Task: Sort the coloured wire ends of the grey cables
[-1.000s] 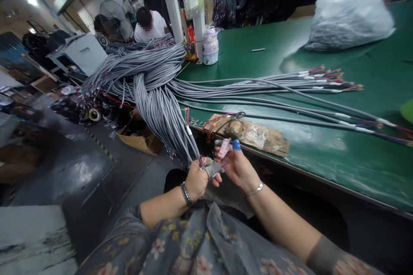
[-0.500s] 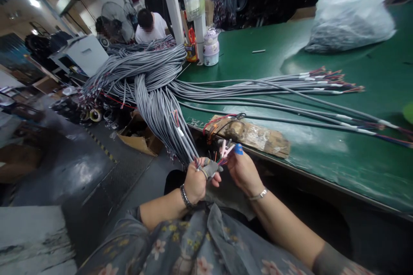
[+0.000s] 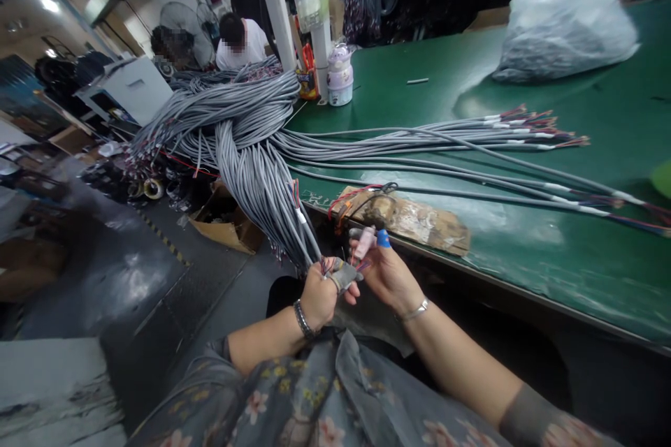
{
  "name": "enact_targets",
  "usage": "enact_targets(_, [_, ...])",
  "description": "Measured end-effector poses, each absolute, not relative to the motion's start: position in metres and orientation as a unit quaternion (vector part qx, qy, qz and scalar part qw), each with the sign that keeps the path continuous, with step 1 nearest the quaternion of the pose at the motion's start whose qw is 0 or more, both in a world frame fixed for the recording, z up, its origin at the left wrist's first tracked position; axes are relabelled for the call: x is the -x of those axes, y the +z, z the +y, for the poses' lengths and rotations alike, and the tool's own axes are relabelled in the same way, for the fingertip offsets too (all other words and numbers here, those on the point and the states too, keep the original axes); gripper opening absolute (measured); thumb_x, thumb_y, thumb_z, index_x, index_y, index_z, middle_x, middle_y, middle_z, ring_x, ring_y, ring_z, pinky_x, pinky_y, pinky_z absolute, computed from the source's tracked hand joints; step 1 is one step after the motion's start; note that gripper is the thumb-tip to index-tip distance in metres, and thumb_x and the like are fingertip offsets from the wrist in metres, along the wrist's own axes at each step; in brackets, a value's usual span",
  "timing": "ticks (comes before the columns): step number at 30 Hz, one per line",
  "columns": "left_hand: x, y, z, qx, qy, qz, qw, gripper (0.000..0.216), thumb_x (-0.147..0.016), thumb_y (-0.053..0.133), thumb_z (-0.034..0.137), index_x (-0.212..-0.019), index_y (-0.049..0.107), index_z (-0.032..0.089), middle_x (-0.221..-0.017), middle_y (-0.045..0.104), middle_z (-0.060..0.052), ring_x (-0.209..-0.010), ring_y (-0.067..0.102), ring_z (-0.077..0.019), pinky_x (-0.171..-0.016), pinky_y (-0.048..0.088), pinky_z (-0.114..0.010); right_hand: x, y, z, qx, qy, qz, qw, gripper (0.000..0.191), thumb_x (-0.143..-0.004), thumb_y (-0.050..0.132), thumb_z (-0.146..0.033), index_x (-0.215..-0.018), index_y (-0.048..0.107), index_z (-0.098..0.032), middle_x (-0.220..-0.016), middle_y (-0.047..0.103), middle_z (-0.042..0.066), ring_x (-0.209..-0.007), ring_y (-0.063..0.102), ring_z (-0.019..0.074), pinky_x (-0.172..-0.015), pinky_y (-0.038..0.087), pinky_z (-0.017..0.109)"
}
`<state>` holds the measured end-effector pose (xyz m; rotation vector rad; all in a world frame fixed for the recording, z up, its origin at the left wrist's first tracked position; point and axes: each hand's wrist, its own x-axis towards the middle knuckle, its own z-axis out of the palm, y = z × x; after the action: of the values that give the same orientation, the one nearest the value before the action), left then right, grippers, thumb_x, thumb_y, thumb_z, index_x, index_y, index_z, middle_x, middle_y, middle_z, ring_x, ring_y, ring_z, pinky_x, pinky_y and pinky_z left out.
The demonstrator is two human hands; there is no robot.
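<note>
My left hand (image 3: 321, 293) is closed around the ends of a thick bundle of grey cables (image 3: 262, 174) that hangs off the green table's edge. A grey cot covers its thumb. My right hand (image 3: 385, 269), with a blue cot and a pink cot on its fingers, pinches thin coloured wires (image 3: 361, 264) sticking out of the cable ends just beside the left hand. Both hands sit below the table edge, over my lap.
More grey cables with stripped coloured ends (image 3: 524, 127) lie spread across the green table (image 3: 472, 84). A taped cardboard pad (image 3: 414, 218) lies at the table edge. A plastic bag (image 3: 566, 21), jars (image 3: 340, 75) and a white post (image 3: 272, 0) stand farther back. Two people sit far left.
My right hand's fingers have closed back down on the wire tips after lifting and spreading them half a second ago. The left hand keeps its grip on the bundle.
</note>
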<state>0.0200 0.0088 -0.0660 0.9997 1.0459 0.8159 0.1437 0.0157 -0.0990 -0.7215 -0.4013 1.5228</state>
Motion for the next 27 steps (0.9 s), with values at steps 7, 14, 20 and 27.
enact_targets(7, [-0.007, -0.069, 0.001, -0.507, 0.335, 0.457, 0.649, 0.042, -0.064, 0.070, 0.055, -0.058, 0.058, 0.015, -0.048, 0.059, -0.001, -0.037, 0.050, -0.0088, -0.039, 0.040, -0.020, -0.161, -0.089, -0.003, 0.340, 0.716, -0.298, 0.531, 0.055, -0.058, 0.072, -0.070, -0.079, 0.069, -0.020, -0.075, 0.066, 0.005, -0.065, 0.058, 0.0162, -0.062, 0.047, 0.029])
enact_targets(14, [-0.004, -0.064, 0.000, -0.548, 0.285, 0.449, 0.646, 0.044, -0.063, 0.072, 0.056, -0.055, 0.056, 0.016, -0.049, 0.058, -0.001, -0.043, 0.053, -0.0102, -0.045, 0.046, -0.022, -0.162, -0.081, -0.016, 0.416, 0.625, -0.430, 0.502, 0.039, -0.065, 0.077, -0.054, -0.070, 0.064, -0.018, -0.066, 0.062, 0.000, -0.062, 0.053, 0.0136, -0.067, 0.045, 0.030])
enact_targets(20, [-0.004, -0.060, 0.006, -0.535, 0.213, 0.438, 0.690, 0.045, -0.050, 0.082, 0.052, -0.055, 0.055, 0.015, -0.046, 0.057, 0.001, -0.041, 0.052, -0.0099, -0.045, 0.046, -0.023, -0.157, -0.080, -0.023, 0.435, 0.599, -0.442, 0.507, 0.040, -0.066, 0.075, -0.057, -0.072, 0.068, -0.019, -0.068, 0.065, 0.003, -0.065, 0.056, 0.0162, -0.066, 0.047, 0.031])
enact_targets(27, [-0.002, -0.065, 0.005, -0.519, 0.293, 0.443, 0.669, 0.044, -0.061, 0.074, 0.056, -0.059, 0.059, 0.015, -0.051, 0.062, -0.003, -0.044, 0.055, -0.0120, -0.049, 0.048, -0.025, -0.154, -0.088, -0.029, 0.439, 0.609, -0.351, 0.560, 0.042, -0.059, 0.081, -0.053, -0.082, 0.069, -0.020, -0.072, 0.067, 0.003, -0.062, 0.055, 0.0147, -0.060, 0.046, 0.028])
